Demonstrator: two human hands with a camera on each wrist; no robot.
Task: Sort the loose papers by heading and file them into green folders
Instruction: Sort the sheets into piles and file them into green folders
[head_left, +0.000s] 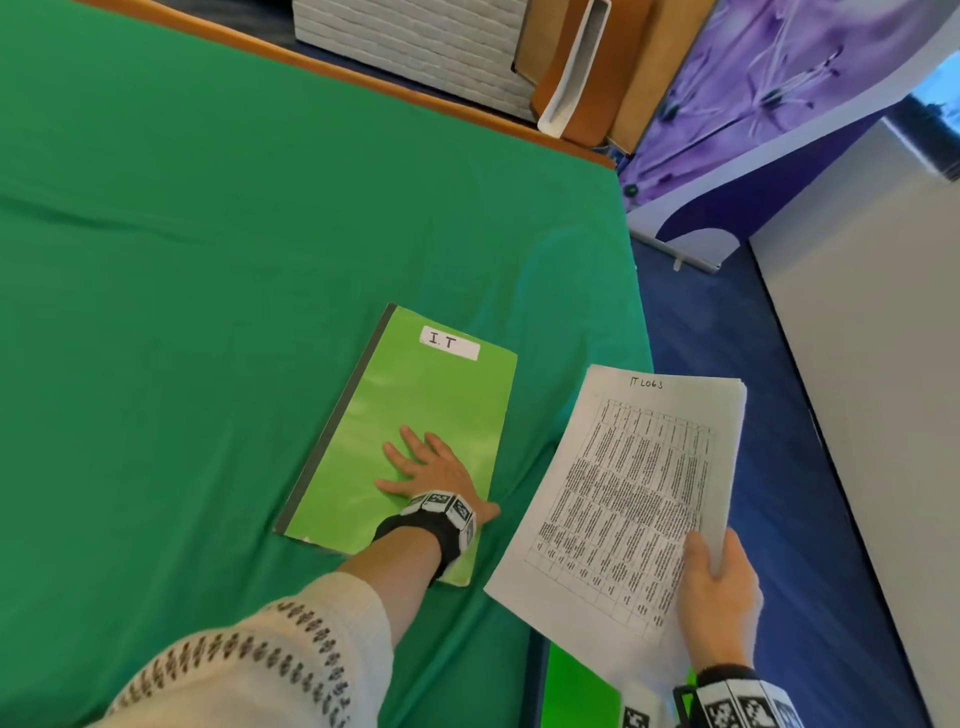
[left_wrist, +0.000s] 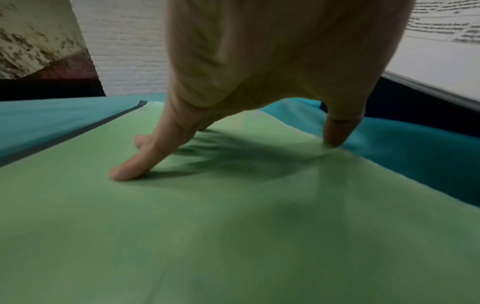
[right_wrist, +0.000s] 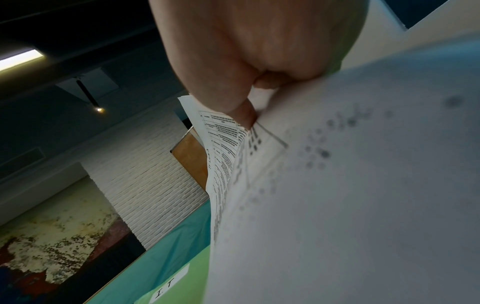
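A closed light-green folder (head_left: 415, 415) with a white label reading "I.T" (head_left: 449, 343) lies on the green cloth near the table's right edge. My left hand (head_left: 431, 470) rests flat on its lower half, fingers spread; in the left wrist view the fingertips (left_wrist: 124, 173) press the folder cover (left_wrist: 233, 226) and the thumb touches its right edge. My right hand (head_left: 719, 587) grips the lower right corner of a stack of printed papers (head_left: 628, 499) headed "IT LOGS", held in the air right of the folder. The right wrist view shows the papers (right_wrist: 337, 205) and the folder label (right_wrist: 168, 286).
The table's green cloth (head_left: 208, 260) stretches left and back. Blue floor (head_left: 753, 415) lies right of the table edge. Another green folder (head_left: 576, 691) shows below the papers. A white brick block (head_left: 415, 47) and brown boards (head_left: 587, 67) stand behind the table.
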